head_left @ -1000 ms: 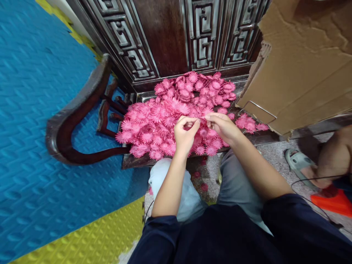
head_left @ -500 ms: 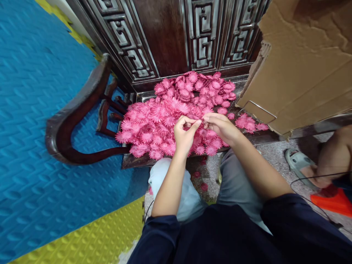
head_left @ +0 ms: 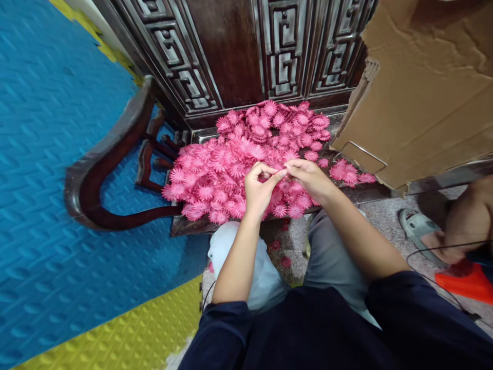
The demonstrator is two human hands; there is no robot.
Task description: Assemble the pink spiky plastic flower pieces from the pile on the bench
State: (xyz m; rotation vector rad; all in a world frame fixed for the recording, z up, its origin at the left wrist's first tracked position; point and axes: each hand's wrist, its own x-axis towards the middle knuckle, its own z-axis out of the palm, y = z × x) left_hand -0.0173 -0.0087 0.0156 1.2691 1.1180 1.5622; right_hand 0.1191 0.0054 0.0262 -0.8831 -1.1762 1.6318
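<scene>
Left hand (head_left: 259,191), nearer most of the pink flowers (head_left: 221,177), meets right hand (head_left: 311,179) above them, fingers (head_left: 277,178) together — whether grasping anything, I cannot tell

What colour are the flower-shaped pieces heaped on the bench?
The flower-shaped pieces are pink, best seen in the head view.

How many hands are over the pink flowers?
2: the left hand is above the front of the flowers, and the right hand is just to its right. Both show clearly.
</scene>
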